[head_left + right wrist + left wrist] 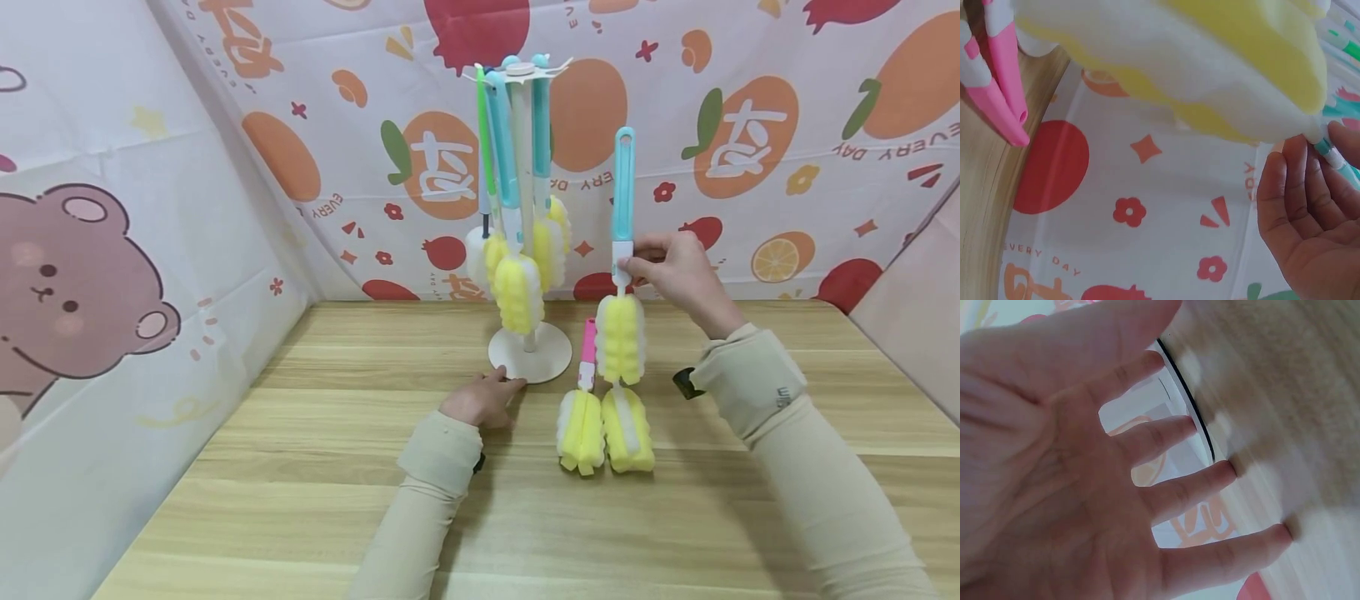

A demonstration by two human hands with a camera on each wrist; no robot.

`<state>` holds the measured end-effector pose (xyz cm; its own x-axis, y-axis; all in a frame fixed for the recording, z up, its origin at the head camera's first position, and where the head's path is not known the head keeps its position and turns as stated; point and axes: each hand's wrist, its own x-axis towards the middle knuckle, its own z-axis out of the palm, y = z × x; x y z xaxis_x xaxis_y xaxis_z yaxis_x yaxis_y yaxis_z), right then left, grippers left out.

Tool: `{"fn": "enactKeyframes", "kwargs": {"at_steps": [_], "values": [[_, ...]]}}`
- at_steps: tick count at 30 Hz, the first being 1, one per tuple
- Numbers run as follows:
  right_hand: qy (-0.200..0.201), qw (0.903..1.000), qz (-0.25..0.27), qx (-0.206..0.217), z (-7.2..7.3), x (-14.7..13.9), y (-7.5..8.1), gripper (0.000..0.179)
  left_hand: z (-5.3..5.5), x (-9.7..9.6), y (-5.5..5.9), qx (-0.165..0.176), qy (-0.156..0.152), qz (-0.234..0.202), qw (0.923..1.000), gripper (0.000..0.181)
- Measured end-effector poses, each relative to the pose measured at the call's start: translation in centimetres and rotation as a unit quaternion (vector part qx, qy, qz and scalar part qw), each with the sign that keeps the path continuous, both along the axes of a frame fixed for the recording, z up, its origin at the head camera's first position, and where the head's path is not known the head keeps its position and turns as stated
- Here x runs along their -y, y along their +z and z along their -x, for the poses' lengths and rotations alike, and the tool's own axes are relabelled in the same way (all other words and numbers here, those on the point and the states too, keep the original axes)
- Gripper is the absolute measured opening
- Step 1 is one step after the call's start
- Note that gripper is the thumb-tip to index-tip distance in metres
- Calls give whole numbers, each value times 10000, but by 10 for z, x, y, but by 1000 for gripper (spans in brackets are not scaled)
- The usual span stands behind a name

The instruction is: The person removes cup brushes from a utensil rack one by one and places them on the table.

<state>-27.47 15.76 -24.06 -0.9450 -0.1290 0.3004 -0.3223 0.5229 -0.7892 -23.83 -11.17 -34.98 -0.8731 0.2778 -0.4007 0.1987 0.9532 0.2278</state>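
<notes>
A sponge bottle brush (621, 340) with a light-blue handle is held upright in my right hand (681, 271), whose thumb and fingers pinch the white collar below the blue part. In the right wrist view the yellow-and-white sponge (1210, 69) fills the top. To its left stands a white rack (522, 150), with several brushes hanging around its pole. My left hand (483, 402) has its fingers spread, fingertips at the front edge of the rack's round base (546, 367). The left wrist view shows the palm and outstretched fingers (1191, 562).
Two more sponge brushes lie on the wooden table (322, 450): one with a pink handle (589, 346), the other's sponge (628, 432) just below the held brush. Pink handles (1007, 69) of both show in the right wrist view. A fruit-print cloth (315, 75) backs the table.
</notes>
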Motion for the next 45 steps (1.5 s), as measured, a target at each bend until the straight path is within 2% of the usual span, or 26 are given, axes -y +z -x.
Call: {"fn": "enactKeyframes", "kwargs": {"at_steps": [7, 19, 29, 45], "values": [[-106, 9998, 48, 168, 2, -11, -2, 30, 1, 0, 0, -16, -5, 4, 10000, 69], [110, 9978, 93, 642, 6, -23, -8, 33, -1, 1, -2, -2, 84, -9, 10000, 67], [106, 9973, -139, 709, 7, -28, -12, 33, 0, 1, -2, -31, 34, -71, 10000, 67], [80, 9964, -198, 825, 10, -36, -19, 32, 0, -1, 0, 23, 68, 15, 10000, 66]]}}
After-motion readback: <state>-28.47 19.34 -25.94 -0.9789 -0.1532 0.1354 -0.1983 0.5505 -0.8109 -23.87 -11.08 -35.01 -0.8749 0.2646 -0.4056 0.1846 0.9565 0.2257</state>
